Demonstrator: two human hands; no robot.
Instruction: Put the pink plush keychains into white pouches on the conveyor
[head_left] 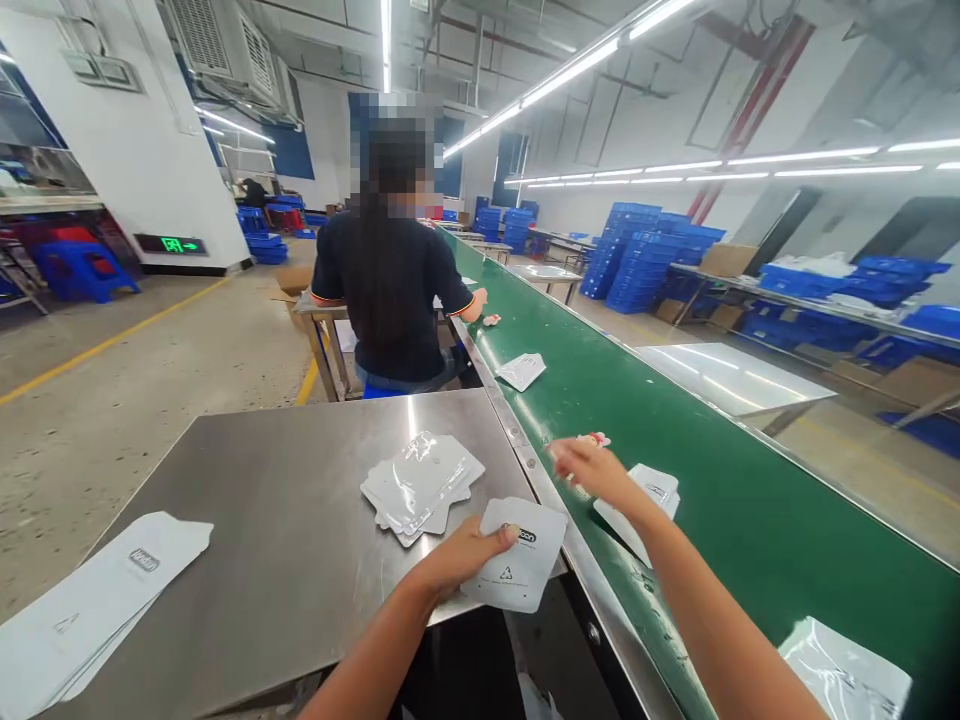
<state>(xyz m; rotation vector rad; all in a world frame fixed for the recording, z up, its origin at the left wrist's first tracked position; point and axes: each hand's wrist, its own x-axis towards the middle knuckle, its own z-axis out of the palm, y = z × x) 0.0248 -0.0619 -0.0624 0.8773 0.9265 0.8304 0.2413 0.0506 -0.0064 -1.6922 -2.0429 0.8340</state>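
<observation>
My left hand (469,560) grips a white printed pouch (536,565) by its left side, thumb on top, over the table's corner. A stack of white pouches with clear fronts (420,480) lies on the metal table just beyond it. Over the green belt, my right hand (585,468) is blurred with its fingers partly bent. Right by those fingers is a small red-and-white item (598,439); whether they touch it I cannot tell. Another white pouch (656,490) lies on the belt, partly behind my right forearm.
Longer white printed bags (112,610) lie at the table's left. The green conveyor belt (720,500) carries more pouches, one farther up (523,371) and one at lower right (847,670). A seated person (390,280) works ahead, a hand at the belt. Blue crates (637,260) stand beyond.
</observation>
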